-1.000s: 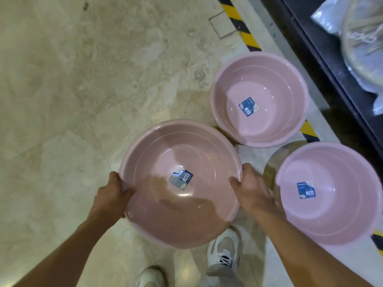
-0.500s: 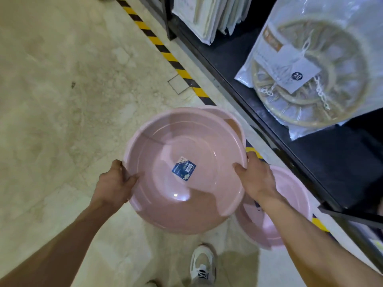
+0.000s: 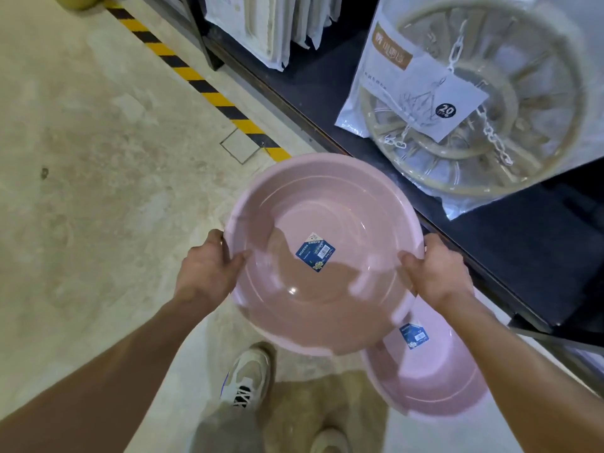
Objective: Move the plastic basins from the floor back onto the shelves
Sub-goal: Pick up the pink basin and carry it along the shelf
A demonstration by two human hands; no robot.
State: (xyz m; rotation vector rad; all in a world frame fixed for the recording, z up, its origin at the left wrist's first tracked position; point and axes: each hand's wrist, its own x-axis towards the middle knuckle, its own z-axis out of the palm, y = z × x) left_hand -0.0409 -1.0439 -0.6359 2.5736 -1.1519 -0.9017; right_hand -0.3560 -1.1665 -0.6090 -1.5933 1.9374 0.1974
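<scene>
Shop aisle, mottled beige stone floor point(image 3: 98, 191), dark shelf point(image 3: 523, 256) along the right side. Nearest: two pale sneakers point(image 3: 246, 377) at the bottom edge, the right one cut off by the frame, a grey trouser leg over them. Both forearms reach forward. Second pink basin point(image 3: 434, 380) sits on the floor just right of the feet, by the shelf's front edge; blue label point(image 3: 414, 336) inside, nothing else in it; its far part is hidden under the held basin and the right arm. Left hand point(image 3: 206, 273) grips the left rim and right hand point(image 3: 438, 273) grips the right rim of the pink basin point(image 3: 323, 253), thumbs inside the bowl, remaining fingers hidden under the rim. It is held in the air above the floor, mouth up, its far rim close to the shelf's front edge; only a blue sticker point(image 3: 315, 252) at its bottom, text too small to read. Beyond, yellow-black hazard tape point(image 3: 196, 80) runs along the floor beside the shelf base. On the shelf, a round beige hanger rack in a clear bag point(image 3: 483, 103) with white chain and a tag marked 20, cut off at the right. Farther back, flat white packets point(image 3: 261, 24) stand upright, tops cut off.
</scene>
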